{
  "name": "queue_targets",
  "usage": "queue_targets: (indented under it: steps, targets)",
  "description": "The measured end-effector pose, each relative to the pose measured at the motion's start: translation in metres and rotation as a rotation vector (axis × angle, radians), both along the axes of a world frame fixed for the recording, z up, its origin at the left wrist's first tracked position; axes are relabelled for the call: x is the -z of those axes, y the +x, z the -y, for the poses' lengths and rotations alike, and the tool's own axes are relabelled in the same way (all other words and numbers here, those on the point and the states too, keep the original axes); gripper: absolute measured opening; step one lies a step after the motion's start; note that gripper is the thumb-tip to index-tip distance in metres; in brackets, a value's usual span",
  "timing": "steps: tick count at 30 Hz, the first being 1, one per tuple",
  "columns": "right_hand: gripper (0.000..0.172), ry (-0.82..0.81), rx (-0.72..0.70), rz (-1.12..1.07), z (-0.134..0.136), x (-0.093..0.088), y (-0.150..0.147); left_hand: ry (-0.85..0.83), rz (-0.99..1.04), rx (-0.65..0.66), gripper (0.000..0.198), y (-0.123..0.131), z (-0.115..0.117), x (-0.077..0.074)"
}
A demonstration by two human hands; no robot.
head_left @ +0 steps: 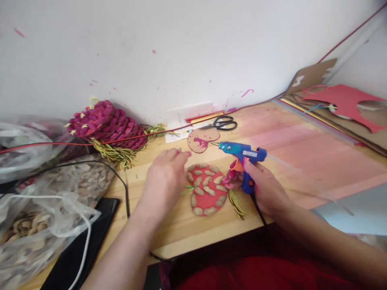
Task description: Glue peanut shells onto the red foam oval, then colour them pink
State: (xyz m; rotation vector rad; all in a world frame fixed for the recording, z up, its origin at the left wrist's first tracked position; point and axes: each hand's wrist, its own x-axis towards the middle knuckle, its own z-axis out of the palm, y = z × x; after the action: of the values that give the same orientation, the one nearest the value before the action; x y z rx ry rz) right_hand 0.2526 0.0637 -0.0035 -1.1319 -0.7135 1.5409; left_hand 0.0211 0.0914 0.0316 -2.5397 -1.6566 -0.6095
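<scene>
Head view. Right hand [263, 181] wrapped round the grip of a blue glue gun [238, 150], fingers about the orange trigger; nozzle points left, above the table [175, 231]. Left hand [165, 179] held at left of the red piece [202, 201], fingers bent together; cannot tell whether they pinch anything. Red piece lies flat on the wood between the hands, peanuts [208, 190] over its face, yellow tassel [237, 205] at its right. Behind it: brown cutout [193, 141], black scissors [226, 123]. Far left: magenta stack [123, 129], bagged peanuts [92, 177].
</scene>
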Motion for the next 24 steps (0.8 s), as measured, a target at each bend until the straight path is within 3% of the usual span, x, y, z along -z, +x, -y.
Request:
queue_targets:
  steps: [4,7,9,11,18,24]
  targets:
    - [0.039,0.019,0.025,0.002,-0.001,-0.003,0.000,-0.318,-0.004,-0.087,0.025,-0.013,-0.008,-0.013]
    - [0.041,0.050,0.043,0.024,0.000,-0.001,0.000,-0.539,0.020,-0.014,0.023,-0.013,-0.007,-0.017]
    - [0.040,0.079,0.066,0.020,0.000,0.000,0.000,-0.612,-0.006,0.039,0.037,-0.011,-0.005,-0.015]
    - [0.038,0.110,0.093,0.012,0.000,0.001,0.001,-0.622,-0.045,0.073,0.049,-0.010,-0.004,-0.011]
    - [0.028,0.151,0.141,0.032,0.000,0.003,0.001,-0.556,0.055,0.212,0.062,-0.010,-0.005,0.002]
    - [0.031,0.173,0.130,0.113,0.000,0.006,0.002,-0.416,0.239,0.137,0.063,-0.004,-0.008,0.005]
